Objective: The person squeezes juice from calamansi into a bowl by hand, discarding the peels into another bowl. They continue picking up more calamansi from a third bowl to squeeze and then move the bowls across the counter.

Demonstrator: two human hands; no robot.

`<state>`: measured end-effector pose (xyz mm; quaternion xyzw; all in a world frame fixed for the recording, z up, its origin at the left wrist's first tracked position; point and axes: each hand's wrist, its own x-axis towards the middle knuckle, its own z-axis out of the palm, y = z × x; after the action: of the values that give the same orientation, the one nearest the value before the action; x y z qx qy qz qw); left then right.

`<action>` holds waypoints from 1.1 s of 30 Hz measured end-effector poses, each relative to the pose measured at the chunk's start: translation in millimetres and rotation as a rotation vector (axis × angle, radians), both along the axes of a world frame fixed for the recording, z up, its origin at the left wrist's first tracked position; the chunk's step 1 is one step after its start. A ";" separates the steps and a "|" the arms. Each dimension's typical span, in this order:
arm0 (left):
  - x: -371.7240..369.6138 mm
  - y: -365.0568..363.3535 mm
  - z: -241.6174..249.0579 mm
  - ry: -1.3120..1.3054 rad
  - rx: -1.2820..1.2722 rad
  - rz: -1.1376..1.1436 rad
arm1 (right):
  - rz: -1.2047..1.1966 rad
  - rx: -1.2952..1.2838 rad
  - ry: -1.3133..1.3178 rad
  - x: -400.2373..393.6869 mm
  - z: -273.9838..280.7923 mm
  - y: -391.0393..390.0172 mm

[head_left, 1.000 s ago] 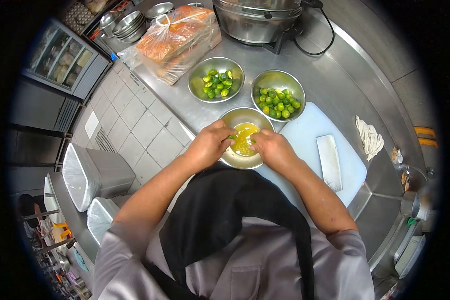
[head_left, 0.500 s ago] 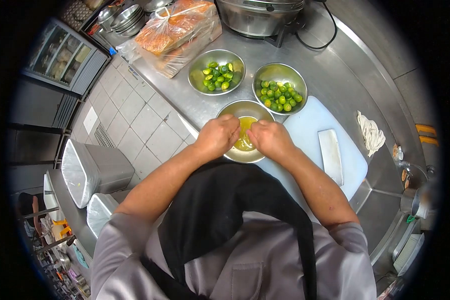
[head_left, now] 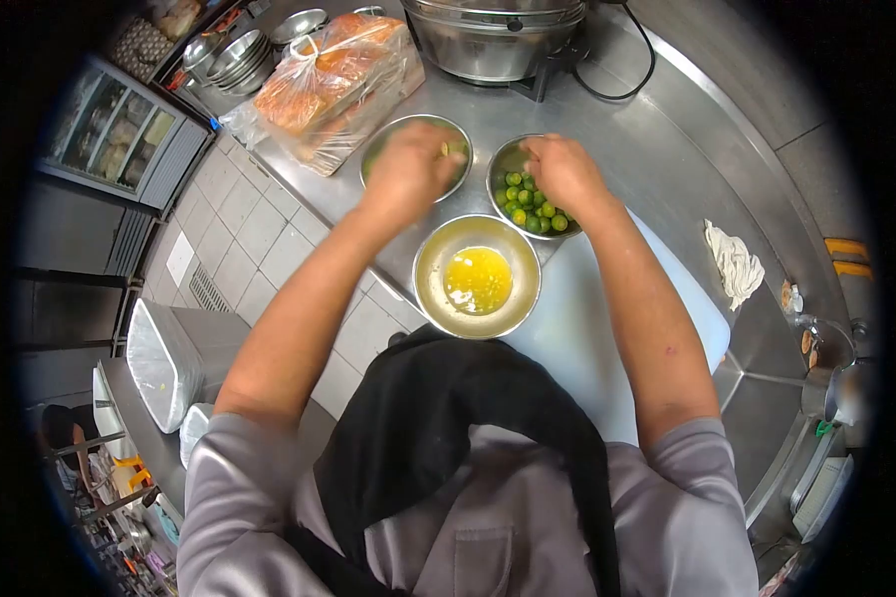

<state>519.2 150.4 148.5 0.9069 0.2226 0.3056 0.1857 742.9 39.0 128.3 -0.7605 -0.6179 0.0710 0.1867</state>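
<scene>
My left hand, smeared by motion, is over the left steel bowl and covers most of what lies in it. A small yellow-green bit shows by its fingers. My right hand reaches over the rim of the right steel bowl, fingers bent downward and their tips hidden. Small green citrus fruits, like calamansi, fill that bowl. Nearest my body stands a third steel bowl with yellow juice and bits of pulp pooled in its bottom.
A pale cutting board lies under my right forearm. A white cloth is farther right. Bagged bread and a large steel appliance stand at the back. Lined bins are left of the counter.
Both hands have parted from above the juice bowl, left to the left bowl and right to the fruit bowl. The juice is now uncovered; my right arm hides the cleaver on the board.
</scene>
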 end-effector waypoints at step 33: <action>-37.6 -83.1 -14.0 0.097 -0.501 -0.077 | 0.007 0.031 1.224 -72.2 -15.1 -118.8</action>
<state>481.6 67.3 134.5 0.8540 0.2653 0.1897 0.4054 670.7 -79.9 113.2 -0.5768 -0.4020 0.4866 0.5186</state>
